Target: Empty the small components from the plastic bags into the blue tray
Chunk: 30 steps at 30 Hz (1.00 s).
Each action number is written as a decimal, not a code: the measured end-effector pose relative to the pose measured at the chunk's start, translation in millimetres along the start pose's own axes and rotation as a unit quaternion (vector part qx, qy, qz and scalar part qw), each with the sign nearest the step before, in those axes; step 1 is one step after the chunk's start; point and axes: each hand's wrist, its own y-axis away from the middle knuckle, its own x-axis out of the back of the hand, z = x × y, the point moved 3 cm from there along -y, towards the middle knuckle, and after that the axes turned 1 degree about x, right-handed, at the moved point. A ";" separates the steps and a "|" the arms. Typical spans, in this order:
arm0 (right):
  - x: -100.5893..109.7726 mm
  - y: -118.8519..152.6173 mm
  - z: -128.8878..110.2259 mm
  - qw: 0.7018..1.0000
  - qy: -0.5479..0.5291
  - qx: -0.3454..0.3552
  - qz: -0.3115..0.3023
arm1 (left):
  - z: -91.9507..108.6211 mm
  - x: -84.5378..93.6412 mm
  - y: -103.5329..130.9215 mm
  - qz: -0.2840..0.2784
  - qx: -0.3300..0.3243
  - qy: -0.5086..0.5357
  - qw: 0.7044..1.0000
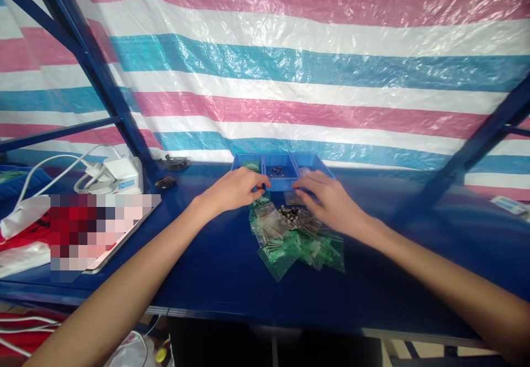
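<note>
Three blue plastic parts bins stand side by side against the striped sheet. Dark screws lie in the middle blue bin (278, 181). My left hand (238, 187) has its fingers curled at that bin's front left corner. At the front right corner, my right hand (325, 196) pinches the bin's edge. Green packets lie in the left bin (237, 163); the right bin (312, 161) is partly covered by my right hand. Just in front lies a heap of small clear bags (269, 223) and green bags (281, 254), with loose dark screws (291, 215) on top.
The blue table (199, 278) carries a tablet-like board (124, 240), partly pixelated, on the left. Behind it are a white power strip with chargers (120, 174) and a black mouse (165, 182). Blue metal posts (99, 80) rise at both sides. A white box (510, 205) sits far right.
</note>
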 end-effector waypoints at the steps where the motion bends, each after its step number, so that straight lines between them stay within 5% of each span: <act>1: -2.9 4.5 -1.0 1.000 -0.009 -0.001 -0.010 | -1.2 -1.1 0.4 -0.022 0.001 0.007 1.000; 6: -18.9 11.0 -6.8 0.998 -0.033 0.021 -0.050 | -5.3 -4.8 3.7 -0.103 0.025 0.029 0.994; 13: -24.1 17.3 -23.1 0.992 -0.053 0.038 -0.109 | -5.4 -10.7 5.4 -0.148 0.041 0.034 0.988; 18: -25.0 20.9 -24.9 0.987 -0.041 0.041 -0.152 | -4.7 -9.9 3.9 -0.162 0.056 0.043 0.984; 30: -23.4 17.6 -26.5 0.987 -0.057 0.044 -0.143 | 6.1 -2.2 6.1 -0.128 0.057 0.030 0.990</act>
